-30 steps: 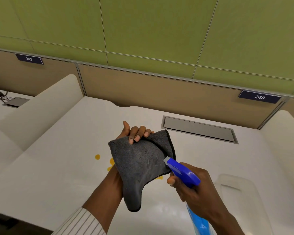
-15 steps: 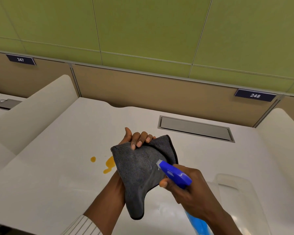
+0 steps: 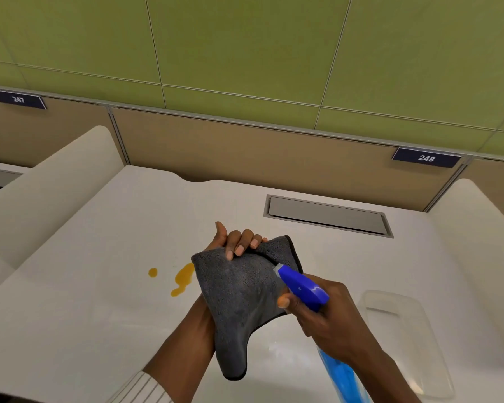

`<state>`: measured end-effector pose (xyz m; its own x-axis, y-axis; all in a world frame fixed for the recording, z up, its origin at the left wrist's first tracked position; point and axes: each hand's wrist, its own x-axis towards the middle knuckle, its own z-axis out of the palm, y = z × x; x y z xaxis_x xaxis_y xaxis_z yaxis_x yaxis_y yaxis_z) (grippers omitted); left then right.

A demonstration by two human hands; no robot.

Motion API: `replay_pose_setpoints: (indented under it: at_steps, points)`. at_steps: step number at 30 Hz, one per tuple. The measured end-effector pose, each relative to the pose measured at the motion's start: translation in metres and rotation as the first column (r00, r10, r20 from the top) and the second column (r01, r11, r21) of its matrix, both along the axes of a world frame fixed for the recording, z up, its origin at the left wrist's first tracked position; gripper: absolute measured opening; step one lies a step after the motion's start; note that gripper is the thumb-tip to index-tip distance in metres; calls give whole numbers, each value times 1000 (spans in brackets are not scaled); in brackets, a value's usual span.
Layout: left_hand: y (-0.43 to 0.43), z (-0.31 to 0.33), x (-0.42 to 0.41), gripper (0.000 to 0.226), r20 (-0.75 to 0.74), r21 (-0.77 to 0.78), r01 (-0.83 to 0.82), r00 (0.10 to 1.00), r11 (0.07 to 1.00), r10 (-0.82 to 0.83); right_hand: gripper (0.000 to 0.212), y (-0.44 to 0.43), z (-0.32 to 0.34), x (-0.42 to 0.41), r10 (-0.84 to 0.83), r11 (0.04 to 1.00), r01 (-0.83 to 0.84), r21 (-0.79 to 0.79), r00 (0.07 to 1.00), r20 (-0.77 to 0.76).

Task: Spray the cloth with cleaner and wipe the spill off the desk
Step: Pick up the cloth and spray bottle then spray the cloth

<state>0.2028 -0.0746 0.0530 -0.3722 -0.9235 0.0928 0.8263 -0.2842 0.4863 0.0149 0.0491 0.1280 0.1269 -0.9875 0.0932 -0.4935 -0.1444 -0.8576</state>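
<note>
The left hand (image 3: 239,242) pinches the top of the soft, floppy grey cloth (image 3: 239,298) above the desk (image 3: 99,315), beside the yellow spill (image 3: 184,279), while the right hand (image 3: 326,318) squeezes the spray bottle (image 3: 301,286).

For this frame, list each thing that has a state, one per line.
Cloth: held up off the desk, draped over the left hand.
Spray bottle: in the right hand, nozzle at the cloth.
Spill: still on the desk, unwiped.
Clear tray: on the desk, looks empty.
Desk hatch: closed.
</note>
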Motion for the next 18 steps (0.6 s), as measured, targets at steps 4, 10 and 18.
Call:
replay_pose_setpoints:
  at_steps: [4, 10, 18]
  points:
    - [2, 2, -2, 98, 19, -33, 26, 999, 999, -25, 99, 0, 0, -9, -38, 999, 38, -4, 999, 10]
    - [1, 1, -8, 104, 32, -70, 109, 994, 992, -107, 69, 1, -7, -14, -22, 999, 24, -29, 998, 64]
    - [8, -9, -3, 96, -97, -226, 324, 931, 918, -353, 18, -2, 9, -79, -206, 933, 306, -192, 887, 414]
